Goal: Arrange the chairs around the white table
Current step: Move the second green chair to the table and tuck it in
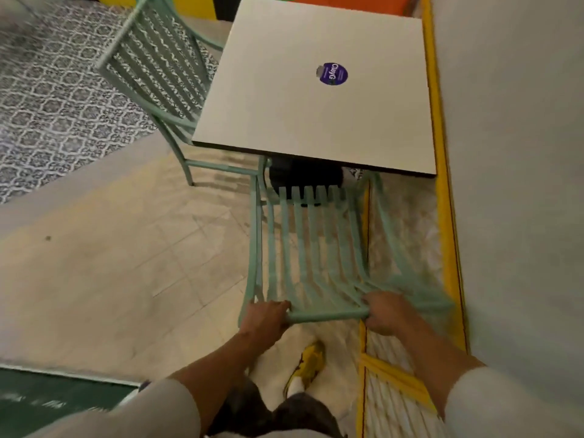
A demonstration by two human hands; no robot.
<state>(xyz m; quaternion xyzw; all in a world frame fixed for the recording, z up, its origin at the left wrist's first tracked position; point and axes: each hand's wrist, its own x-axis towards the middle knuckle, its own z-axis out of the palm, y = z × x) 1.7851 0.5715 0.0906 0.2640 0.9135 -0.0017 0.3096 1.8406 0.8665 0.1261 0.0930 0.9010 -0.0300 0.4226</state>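
A square white table (284, 90) with a round purple sticker (332, 73) stands ahead of me, against the wall on the right. A mint-green slatted chair (311, 248) faces its near edge, seat partly under the tabletop. My left hand (264, 317) and my right hand (384, 312) both grip the top rail of its backrest, one at each end. A second mint-green chair (158, 58) stands at the table's left side, its back toward the patterned floor.
A grey wall (521, 184) with a yellow strip (444, 200) along its base runs down the right. Patterned grey tiles (57, 99) lie at the left, beige floor (126, 248) in the middle. My yellow shoe (308, 361) is just behind the chair.
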